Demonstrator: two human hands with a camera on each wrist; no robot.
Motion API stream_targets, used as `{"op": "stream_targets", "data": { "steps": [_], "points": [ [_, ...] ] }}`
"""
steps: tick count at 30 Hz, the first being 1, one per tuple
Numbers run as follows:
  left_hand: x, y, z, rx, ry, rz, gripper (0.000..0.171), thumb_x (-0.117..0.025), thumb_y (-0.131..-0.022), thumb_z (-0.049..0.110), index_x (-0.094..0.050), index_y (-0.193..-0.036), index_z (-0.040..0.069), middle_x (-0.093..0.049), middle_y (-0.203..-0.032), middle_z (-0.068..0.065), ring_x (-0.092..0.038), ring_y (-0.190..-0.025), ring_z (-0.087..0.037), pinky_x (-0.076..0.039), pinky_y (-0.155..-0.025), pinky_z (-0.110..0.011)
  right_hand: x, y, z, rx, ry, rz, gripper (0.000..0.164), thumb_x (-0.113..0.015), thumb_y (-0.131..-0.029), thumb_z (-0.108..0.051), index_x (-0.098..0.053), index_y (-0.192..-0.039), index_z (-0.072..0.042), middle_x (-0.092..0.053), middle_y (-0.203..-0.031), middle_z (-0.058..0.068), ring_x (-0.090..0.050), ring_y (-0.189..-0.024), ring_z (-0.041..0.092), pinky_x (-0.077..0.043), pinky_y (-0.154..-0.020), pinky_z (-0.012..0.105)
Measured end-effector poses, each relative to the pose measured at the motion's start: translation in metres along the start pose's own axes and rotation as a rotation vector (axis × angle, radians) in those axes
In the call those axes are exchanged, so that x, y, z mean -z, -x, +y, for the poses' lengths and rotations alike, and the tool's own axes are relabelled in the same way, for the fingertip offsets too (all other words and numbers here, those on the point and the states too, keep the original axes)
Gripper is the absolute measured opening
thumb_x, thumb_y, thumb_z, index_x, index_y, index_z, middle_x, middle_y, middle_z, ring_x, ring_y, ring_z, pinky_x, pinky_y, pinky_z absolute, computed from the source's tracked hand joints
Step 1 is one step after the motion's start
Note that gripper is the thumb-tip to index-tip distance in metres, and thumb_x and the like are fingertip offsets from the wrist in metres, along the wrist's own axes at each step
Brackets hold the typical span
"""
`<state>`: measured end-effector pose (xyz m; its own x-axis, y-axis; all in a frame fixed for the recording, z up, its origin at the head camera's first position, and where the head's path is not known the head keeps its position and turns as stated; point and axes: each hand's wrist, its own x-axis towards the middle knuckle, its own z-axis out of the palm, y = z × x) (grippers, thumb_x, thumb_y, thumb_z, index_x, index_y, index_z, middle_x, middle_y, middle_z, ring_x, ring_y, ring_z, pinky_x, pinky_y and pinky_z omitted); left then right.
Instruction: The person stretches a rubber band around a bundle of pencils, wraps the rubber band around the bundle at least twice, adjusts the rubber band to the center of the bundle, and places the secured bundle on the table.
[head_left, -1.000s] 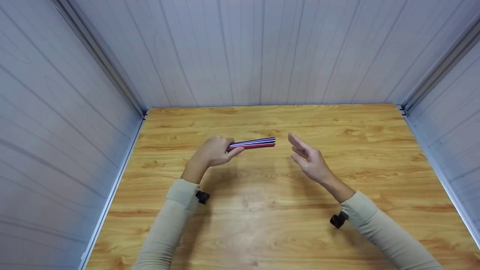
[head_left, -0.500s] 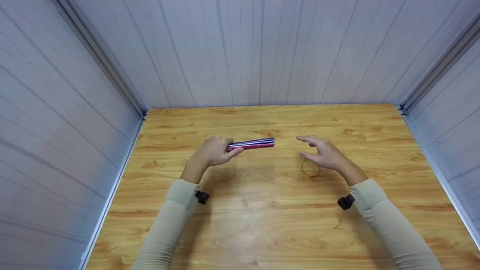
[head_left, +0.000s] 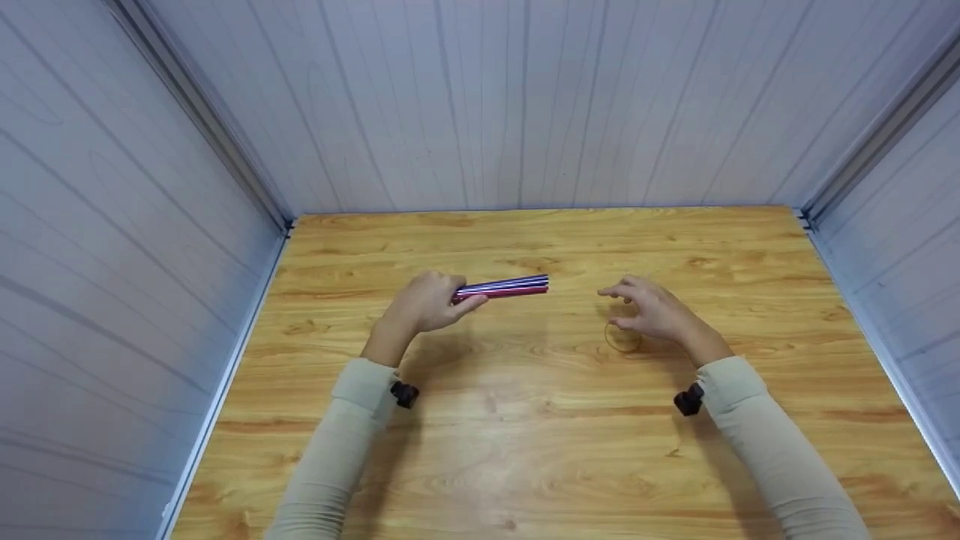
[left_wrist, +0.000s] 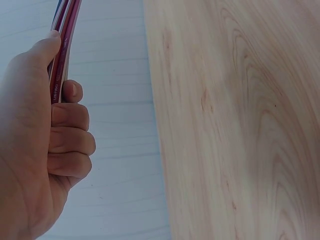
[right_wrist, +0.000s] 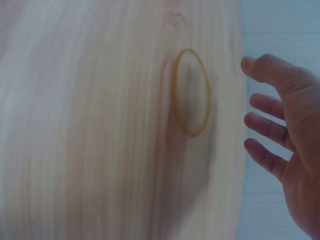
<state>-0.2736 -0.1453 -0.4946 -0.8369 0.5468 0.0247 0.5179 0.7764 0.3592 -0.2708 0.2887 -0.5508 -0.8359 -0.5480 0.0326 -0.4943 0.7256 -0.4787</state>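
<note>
My left hand (head_left: 427, 301) grips a bundle of pencils (head_left: 510, 286), blue, white and red, above the table. The bundle points to the right, its ends level with each other. In the left wrist view, the fingers (left_wrist: 72, 140) curl round the pencils (left_wrist: 62, 55) and the thumb lies along them. A thin yellow-brown rubber band (right_wrist: 208, 95) lies as a loop on the table. My right hand (head_left: 652, 309) hovers over that rubber band (head_left: 623, 352), holding nothing. Its fingers (right_wrist: 267, 127) are loosely bent and apart from the band in the right wrist view.
A wood-grain table (head_left: 495, 450) lies under both hands. Pale panel walls (head_left: 487, 105) rise at the back and on both sides. A small black camera (head_left: 405, 394) is strapped at the left wrist, and another black camera (head_left: 688, 400) at the right.
My right hand has moved rightward, away from the pencil ends, uncovering the rubber band. Its fingers have since bent a little more. The left hand and pencils have stayed almost still.
</note>
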Motion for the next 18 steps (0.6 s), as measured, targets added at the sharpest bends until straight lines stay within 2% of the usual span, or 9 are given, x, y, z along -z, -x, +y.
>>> {"op": "stream_targets", "data": {
  "steps": [3,6,11,15,18],
  "points": [
    [0.0,0.0,0.0,-0.004,0.006,0.003,0.057,-0.06,-0.113,0.057,-0.069,-0.094,0.004,-0.045,-0.07,0.003,-0.041,-0.064,-0.012,-0.035,-0.064,-0.03,-0.004,0.0,0.006,-0.011,0.002,-0.02,0.046,-0.083,-0.102,-0.013,-0.072,-0.146,-0.002,-0.069,-0.125,0.023,-0.069,-0.111,0.042,-0.059,-0.094,0.06],
    [0.0,0.001,0.0,-0.005,0.013,0.004,0.056,-0.061,-0.113,0.057,-0.068,-0.093,0.005,-0.044,-0.07,0.003,-0.04,-0.062,-0.012,-0.034,-0.063,-0.029,-0.009,0.0,0.01,-0.038,-0.02,-0.037,0.038,-0.083,-0.102,-0.012,-0.076,-0.139,-0.004,-0.069,-0.119,0.018,-0.067,-0.106,0.035,-0.057,-0.09,0.05],
    [-0.001,0.001,-0.002,-0.001,0.017,0.002,0.056,-0.062,-0.113,0.056,-0.068,-0.093,0.005,-0.044,-0.07,0.003,-0.04,-0.062,-0.012,-0.034,-0.062,-0.029,-0.016,0.001,0.017,-0.104,-0.148,-0.077,0.026,-0.078,-0.107,-0.012,-0.081,-0.132,-0.011,-0.064,-0.12,0.011,-0.061,-0.106,0.024,-0.049,-0.09,0.034],
    [-0.003,0.0,-0.003,0.001,0.024,-0.002,0.056,-0.061,-0.113,0.056,-0.067,-0.092,0.005,-0.045,-0.07,0.003,-0.041,-0.063,-0.012,-0.034,-0.062,-0.028,-0.019,0.002,0.021,-0.136,-0.237,-0.095,0.021,-0.074,-0.11,-0.012,-0.082,-0.129,-0.014,-0.06,-0.124,0.011,-0.055,-0.106,0.02,-0.046,-0.09,0.03],
    [-0.003,0.0,-0.004,-0.003,0.02,-0.005,0.056,-0.061,-0.113,0.056,-0.067,-0.092,0.004,-0.045,-0.071,0.003,-0.041,-0.064,-0.012,-0.035,-0.063,-0.029,-0.02,0.001,0.021,-0.131,-0.238,-0.089,0.018,-0.074,-0.11,-0.012,-0.083,-0.125,-0.014,-0.06,-0.122,0.011,-0.053,-0.103,0.02,-0.046,-0.09,0.031]
  ]
}}
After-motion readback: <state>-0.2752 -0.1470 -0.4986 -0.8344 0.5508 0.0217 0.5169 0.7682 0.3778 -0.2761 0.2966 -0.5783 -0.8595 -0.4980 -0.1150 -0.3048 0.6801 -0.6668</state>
